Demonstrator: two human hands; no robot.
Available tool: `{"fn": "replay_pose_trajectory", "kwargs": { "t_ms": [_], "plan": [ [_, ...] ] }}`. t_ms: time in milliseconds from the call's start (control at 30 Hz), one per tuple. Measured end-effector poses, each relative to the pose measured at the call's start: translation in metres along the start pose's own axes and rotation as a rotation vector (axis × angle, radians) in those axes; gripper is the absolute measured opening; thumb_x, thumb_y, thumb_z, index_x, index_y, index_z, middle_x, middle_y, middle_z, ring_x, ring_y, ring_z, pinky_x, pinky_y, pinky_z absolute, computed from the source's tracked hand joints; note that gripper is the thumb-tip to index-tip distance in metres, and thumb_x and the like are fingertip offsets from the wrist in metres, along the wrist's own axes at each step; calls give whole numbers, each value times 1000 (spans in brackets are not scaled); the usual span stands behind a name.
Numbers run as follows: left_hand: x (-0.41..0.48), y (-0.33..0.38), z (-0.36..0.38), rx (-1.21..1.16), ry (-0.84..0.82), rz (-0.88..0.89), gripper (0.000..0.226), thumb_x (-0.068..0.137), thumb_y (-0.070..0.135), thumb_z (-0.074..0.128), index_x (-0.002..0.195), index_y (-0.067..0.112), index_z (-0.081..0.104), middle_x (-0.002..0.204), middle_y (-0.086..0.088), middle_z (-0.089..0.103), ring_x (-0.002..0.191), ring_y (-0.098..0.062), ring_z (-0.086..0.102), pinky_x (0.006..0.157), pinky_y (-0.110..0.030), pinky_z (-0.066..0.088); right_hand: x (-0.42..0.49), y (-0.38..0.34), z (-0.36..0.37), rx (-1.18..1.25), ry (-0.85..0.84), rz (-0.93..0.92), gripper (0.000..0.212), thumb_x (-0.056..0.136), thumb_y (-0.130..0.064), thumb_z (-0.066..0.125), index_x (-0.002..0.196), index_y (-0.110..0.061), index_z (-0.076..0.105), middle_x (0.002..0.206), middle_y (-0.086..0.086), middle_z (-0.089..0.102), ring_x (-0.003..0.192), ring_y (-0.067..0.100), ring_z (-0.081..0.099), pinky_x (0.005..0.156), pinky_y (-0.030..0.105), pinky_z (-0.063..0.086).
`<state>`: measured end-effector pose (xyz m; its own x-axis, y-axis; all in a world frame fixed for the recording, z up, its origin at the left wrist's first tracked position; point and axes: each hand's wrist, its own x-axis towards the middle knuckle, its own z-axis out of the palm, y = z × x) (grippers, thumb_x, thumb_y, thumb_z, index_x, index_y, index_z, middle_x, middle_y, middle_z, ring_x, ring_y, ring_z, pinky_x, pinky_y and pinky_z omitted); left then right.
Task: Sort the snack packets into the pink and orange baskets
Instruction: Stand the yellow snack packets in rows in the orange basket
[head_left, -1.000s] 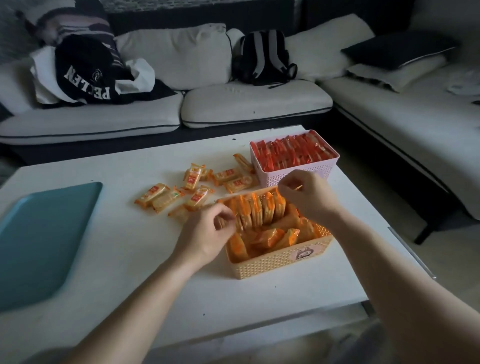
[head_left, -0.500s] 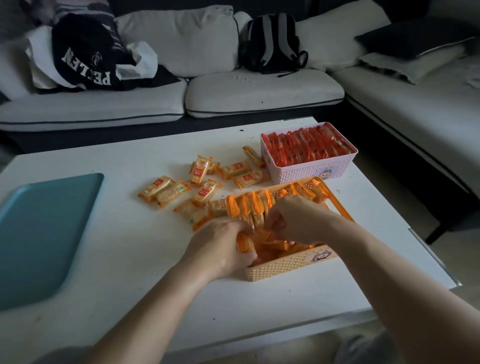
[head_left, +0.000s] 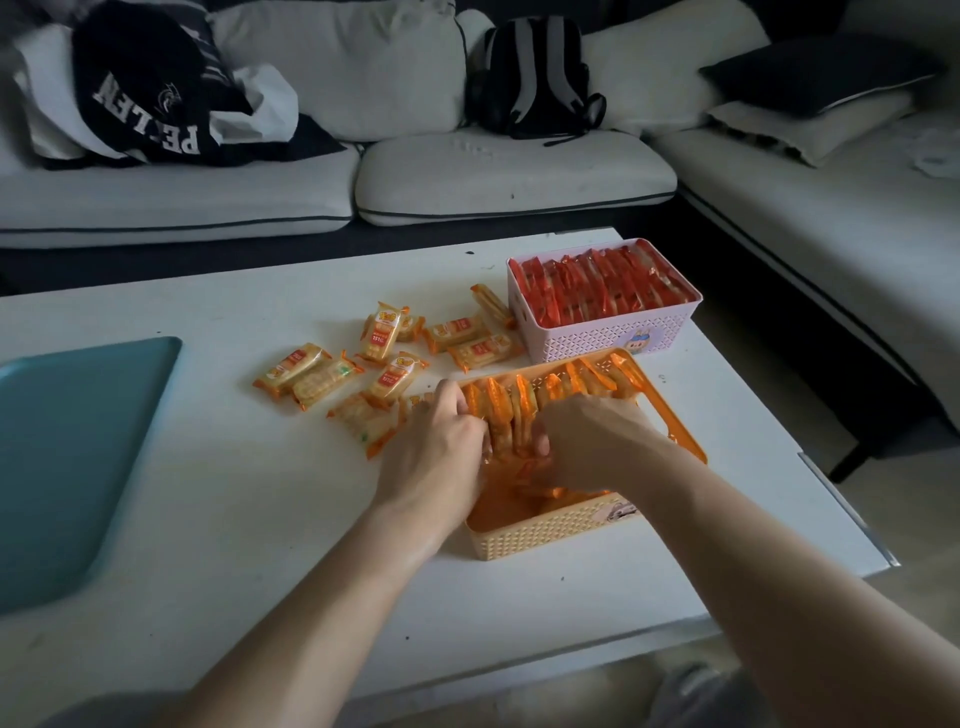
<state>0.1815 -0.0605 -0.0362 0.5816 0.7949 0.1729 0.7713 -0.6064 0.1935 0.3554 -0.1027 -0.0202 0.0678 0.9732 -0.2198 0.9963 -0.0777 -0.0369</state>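
The orange basket (head_left: 550, 535) sits on the white table in front of me, partly filled with orange snack packets (head_left: 511, 410) standing on edge. My left hand (head_left: 441, 452) and my right hand (head_left: 592, 441) are both inside it, fingers curled around the upright packets, pressing them together from either side. Behind it stands the pink basket (head_left: 608, 340), packed with red packets (head_left: 597, 288). Several loose orange packets (head_left: 384, 332) lie on the table left of the baskets.
A teal tray (head_left: 67, 457) lies at the table's left edge. A white sofa (head_left: 509, 171) with a black backpack (head_left: 535, 78), cushions and dark clothing runs behind and to the right. The table's right edge is close to the baskets.
Both hands have dropped from the basket's far rim down into the orange basket and closed on the row of packets. The camera has tilted and moved closer.
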Motion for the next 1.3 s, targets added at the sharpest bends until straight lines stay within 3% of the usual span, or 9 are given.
{"fn": "replay_pose_trajectory", "kwargs": {
  "t_ms": [233, 400, 533, 667, 767, 933, 1033, 1133, 1300],
  "plan": [
    [3, -16, -6, -211, -114, -96, 40, 77, 47, 79, 113, 37, 66, 119, 12, 44, 102, -13, 52, 76, -33, 50, -3, -6, 1, -121, -30, 14, 9, 89, -25, 64, 98, -23, 65, 83, -5, 65, 71, 13, 61, 55, 25, 44],
    [0, -27, -6, -278, -165, -153, 52, 73, 50, 82, 118, 41, 58, 121, 11, 43, 107, -14, 53, 82, -34, 50, 0, -4, -3, 127, 113, 120, 53, 83, -77, 53, 85, -26, 66, 78, -7, 67, 69, 13, 65, 58, 28, 53],
    [-3, -27, -2, -335, -144, -187, 50, 74, 43, 83, 117, 40, 58, 118, 9, 47, 112, -16, 56, 90, -38, 51, 11, -18, 2, 337, 63, 237, 43, 91, -58, 52, 70, -20, 56, 71, -3, 61, 65, 15, 61, 57, 28, 48],
    [-5, -19, 0, -284, -121, -184, 56, 73, 36, 81, 123, 35, 55, 123, 8, 46, 116, -19, 52, 80, -31, 42, 21, -33, 1, 390, 34, 352, 36, 94, -46, 44, 101, -18, 67, 91, 0, 69, 84, 24, 66, 70, 34, 48],
    [-6, -14, 4, -252, -90, -143, 62, 72, 38, 81, 125, 31, 50, 125, 7, 46, 118, -19, 50, 80, -31, 43, 26, -41, 2, 439, 19, 398, 37, 97, -35, 40, 89, -14, 69, 56, -6, 71, 69, 15, 64, 61, 30, 39],
    [-2, -15, 7, -249, -76, -79, 58, 72, 44, 79, 119, 29, 49, 121, 6, 50, 118, -18, 50, 86, -36, 49, 28, -39, 1, 740, -129, 412, 64, 94, -56, 27, 89, -14, 74, 57, 1, 73, 66, 17, 71, 86, 37, 53],
    [0, -15, 6, -209, -74, -77, 53, 78, 40, 76, 124, 26, 51, 125, 4, 51, 121, -20, 50, 88, -34, 45, 29, -35, -4, 907, -234, 401, 68, 96, -59, 29, 96, -6, 72, 67, 8, 76, 50, 17, 62, 53, 23, 48],
    [2, -11, 7, -115, -46, -129, 50, 81, 47, 73, 122, 28, 53, 126, 4, 50, 122, -21, 50, 85, -34, 45, 25, -27, -13, 947, -338, 422, 60, 98, -52, 37, 101, -3, 71, 77, 7, 79, 55, 18, 61, 50, 22, 37],
    [2, -2, 10, 52, 40, -100, 51, 84, 53, 71, 123, 27, 51, 125, 1, 52, 117, -22, 54, 81, -33, 50, 5, 19, -22, 486, -46, 92, 14, 90, -22, 63, 84, -22, 76, 82, -11, 73, 77, 14, 68, 66, 23, 50]
  ]
}}
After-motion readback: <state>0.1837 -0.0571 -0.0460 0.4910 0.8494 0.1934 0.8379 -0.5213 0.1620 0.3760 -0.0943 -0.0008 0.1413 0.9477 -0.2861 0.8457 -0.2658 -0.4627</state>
